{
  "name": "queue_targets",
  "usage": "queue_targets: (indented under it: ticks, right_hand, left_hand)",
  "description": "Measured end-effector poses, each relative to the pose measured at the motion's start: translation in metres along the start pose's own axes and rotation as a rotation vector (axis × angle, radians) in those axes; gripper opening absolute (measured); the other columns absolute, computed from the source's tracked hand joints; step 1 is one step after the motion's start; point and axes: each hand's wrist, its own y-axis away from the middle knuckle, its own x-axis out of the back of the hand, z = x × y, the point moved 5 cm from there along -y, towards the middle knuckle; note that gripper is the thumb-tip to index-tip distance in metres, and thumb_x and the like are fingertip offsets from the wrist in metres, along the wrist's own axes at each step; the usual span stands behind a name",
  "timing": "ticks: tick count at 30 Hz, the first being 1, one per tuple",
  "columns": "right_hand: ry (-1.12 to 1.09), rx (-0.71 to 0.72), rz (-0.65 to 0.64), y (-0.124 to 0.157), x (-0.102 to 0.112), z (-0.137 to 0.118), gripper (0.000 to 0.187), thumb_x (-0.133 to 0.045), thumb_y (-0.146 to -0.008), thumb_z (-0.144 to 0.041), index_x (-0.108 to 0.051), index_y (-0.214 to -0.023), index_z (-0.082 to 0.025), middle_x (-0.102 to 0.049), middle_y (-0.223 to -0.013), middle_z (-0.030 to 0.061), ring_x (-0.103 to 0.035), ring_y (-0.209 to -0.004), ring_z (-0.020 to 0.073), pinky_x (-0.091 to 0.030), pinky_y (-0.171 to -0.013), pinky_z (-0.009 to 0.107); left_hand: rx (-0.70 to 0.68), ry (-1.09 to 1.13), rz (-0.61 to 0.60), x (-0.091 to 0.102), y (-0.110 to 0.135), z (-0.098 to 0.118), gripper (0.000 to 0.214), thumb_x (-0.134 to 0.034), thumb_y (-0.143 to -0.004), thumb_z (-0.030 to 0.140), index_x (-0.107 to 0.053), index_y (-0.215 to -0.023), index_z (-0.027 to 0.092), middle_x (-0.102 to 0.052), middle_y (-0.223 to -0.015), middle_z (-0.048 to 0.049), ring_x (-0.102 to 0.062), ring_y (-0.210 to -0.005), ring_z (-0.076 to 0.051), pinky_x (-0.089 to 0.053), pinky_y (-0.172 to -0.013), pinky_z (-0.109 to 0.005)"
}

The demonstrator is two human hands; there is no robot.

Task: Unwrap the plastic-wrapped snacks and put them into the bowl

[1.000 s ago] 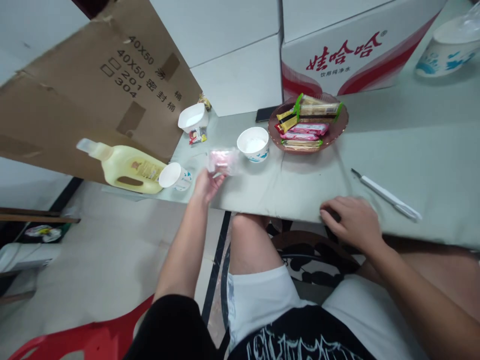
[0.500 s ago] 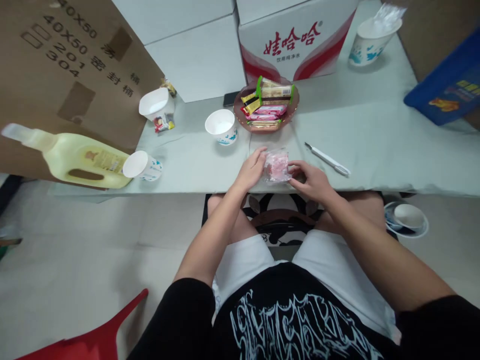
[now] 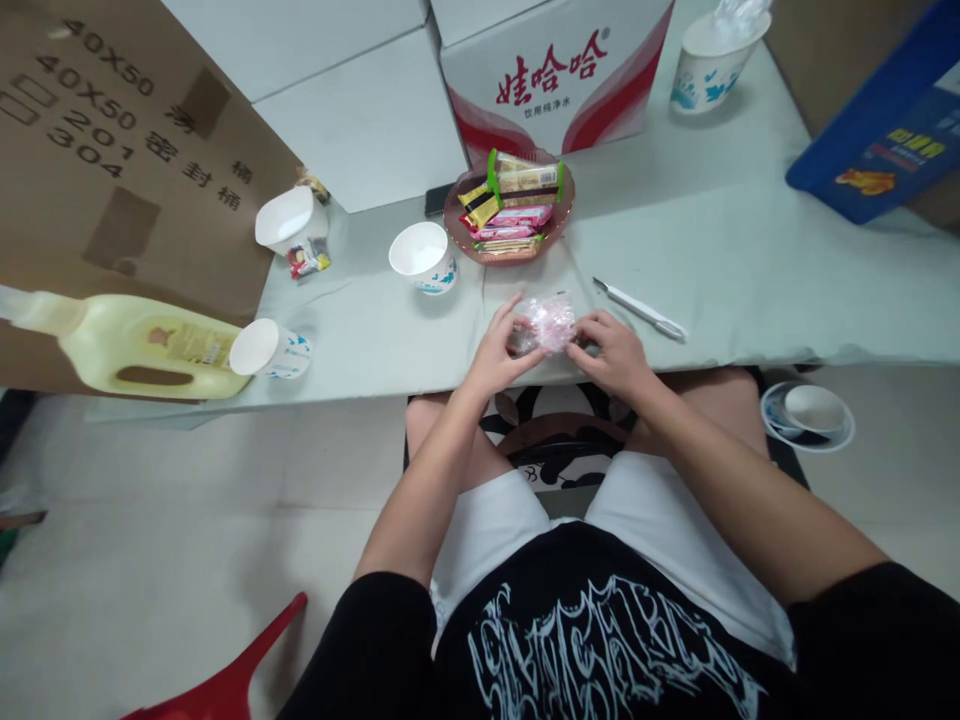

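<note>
Both hands are working at the pink packet [image 3: 551, 322], clear film wrap, sitting close to the table's front edge, between the knees in plan view. Cannot tell whether it is resting on the cloth or being lifted slightly.

Left hand [image 3: 496, 352] is curving in a C, thumb and fingers taking the packet's left end between them. Right hand [image 3: 611, 352] is pinching the right edge with thumb and fingertips, remaining fingers curling in.

Room for moving: white-handled knife [image 3: 641, 310] is lying just beyond the right hand, dark tip pointing toward the bowl, so it is limiting outward travel there. Past it, the pale cloth [image 3: 750, 270] is running wide toward the blue package [image 3: 885, 150]; that is the biggest open stretch. Straight ahead, a narrower strip is separating the packet from the glass bowl [image 3: 562, 210], which is holding wrapped snacks [image 3: 517, 210]. White carton [image 3: 559, 90] is walling off the back behind the bowl.

Left side: near paper cup [image 3: 424, 258] is standing just left of the bowl, dark flat object [image 3: 436, 200] lying behind. Further left, a gap of cloth is opening before the second paper cup [image 3: 270, 350], which is sitting near the front edge right beside the yellow bottle [image 3: 150, 345]. White tub [image 3: 289, 222] is standing near the brown carton [image 3: 150, 170], small snack packet [image 3: 309, 258] leaning close in front of it
</note>
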Motion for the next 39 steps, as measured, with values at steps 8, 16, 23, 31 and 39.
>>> queue_targets:
  ticks: [8,16,23,31,39]
  right_hand:
    - [-0.127,0.065,-0.053,-0.003,0.006,-0.001,0.055,-0.062,-0.079,-0.033,-0.057,-0.134,-0.027,-0.051,-0.151,0.0117,-0.053,-0.134,0.0320,-0.051,-0.100,0.050]
    - [-0.189,-0.023,-0.010,-0.010,0.005,0.004,0.016,-0.062,-0.086,-0.040,-0.065,-0.083,-0.024,-0.070,-0.119,0.0112,-0.067,-0.108,0.0282,-0.053,-0.095,0.047]
    - [-0.126,-0.109,0.014,-0.010,0.004,0.007,0.040,-0.067,-0.080,-0.041,-0.064,-0.115,-0.022,-0.057,-0.142,0.0172,-0.058,-0.128,0.0341,-0.055,-0.092,0.048]
    - [-0.195,-0.046,-0.067,-0.010,0.000,0.011,0.036,-0.062,-0.083,-0.034,-0.064,-0.118,-0.025,-0.063,-0.139,0.0135,-0.057,-0.132,0.0337,-0.050,-0.102,0.052]
    - [-0.037,-0.047,0.095,-0.010,0.051,-0.006,0.031,-0.056,-0.089,-0.035,-0.060,-0.119,-0.026,-0.062,-0.124,0.0125,-0.063,-0.110,0.0277,-0.057,-0.087,0.042]
  left_hand:
    - [0.036,0.065,0.005,-0.003,-0.011,0.006,0.043,-0.078,-0.079,0.045,-0.071,-0.115,0.022,-0.066,-0.115,-0.0090,-0.064,-0.105,-0.023,-0.052,-0.088,-0.033]
    - [0.047,0.183,0.144,-0.010,-0.003,-0.008,0.032,-0.073,-0.084,0.051,-0.081,-0.099,0.023,-0.057,-0.126,-0.0100,-0.062,-0.104,-0.020,-0.052,-0.096,-0.038]
    - [0.260,0.245,0.160,-0.013,-0.014,-0.016,0.031,-0.080,-0.075,0.028,-0.073,-0.105,0.021,-0.057,-0.136,-0.0100,-0.058,-0.086,-0.013,-0.053,-0.084,-0.032]
    - [0.254,0.370,-0.002,-0.012,-0.024,0.005,0.046,-0.080,-0.066,0.024,-0.064,-0.109,0.018,-0.066,-0.101,-0.0058,-0.062,-0.088,-0.018,-0.051,-0.082,-0.031]
    - [0.230,0.523,0.361,-0.001,-0.018,-0.026,0.044,-0.081,-0.066,0.030,-0.057,-0.102,0.022,-0.063,-0.093,0.0005,-0.058,-0.079,-0.013,-0.047,-0.073,-0.024]
